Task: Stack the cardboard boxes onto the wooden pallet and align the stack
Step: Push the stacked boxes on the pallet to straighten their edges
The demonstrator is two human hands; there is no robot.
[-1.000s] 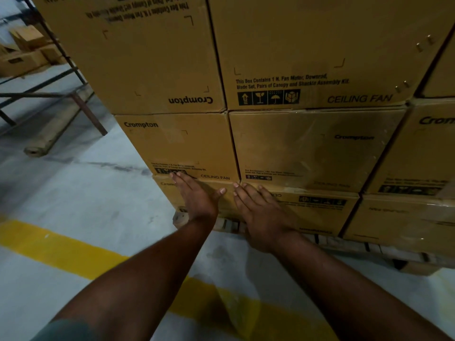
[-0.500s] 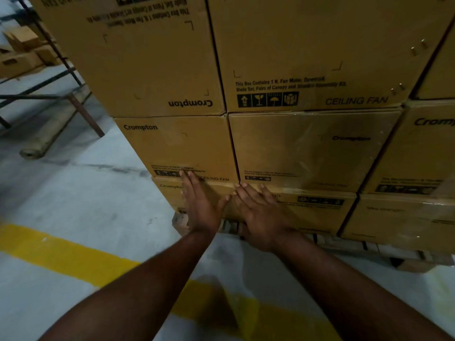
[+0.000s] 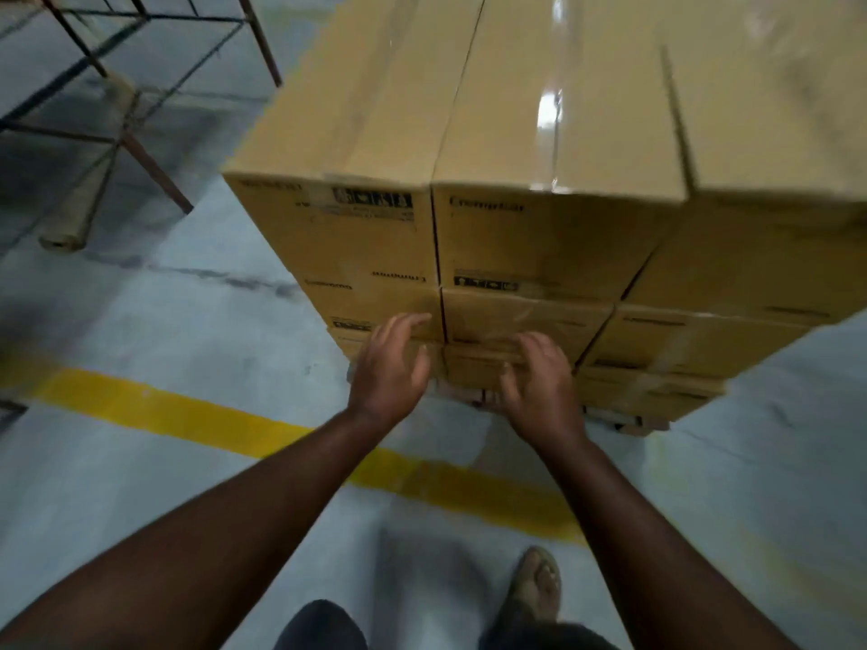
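A tall stack of brown cardboard boxes point(image 3: 539, 236) stands on a wooden pallet point(image 3: 638, 422), whose edge shows under the bottom row. I look down on the taped tops of the upper boxes. My left hand point(image 3: 389, 368) is in front of the lowest left boxes, fingers relaxed and slightly bent, holding nothing. My right hand point(image 3: 539, 382) hovers in front of the bottom box point(image 3: 483, 372) beside it, fingers loosely curled and empty. Whether either hand touches the cardboard is unclear in the blur.
A yellow line point(image 3: 211, 415) crosses the grey concrete floor in front of the stack. A rusty metal rack frame point(image 3: 140, 86) stands at the upper left with a cardboard roll point(image 3: 79, 213) under it. My sandalled foot point(image 3: 537, 588) is at the bottom.
My view has risen from the stack's front to above its top. Both hands have come off their flat press on the bottom boxes and now hang relaxed in front of them.
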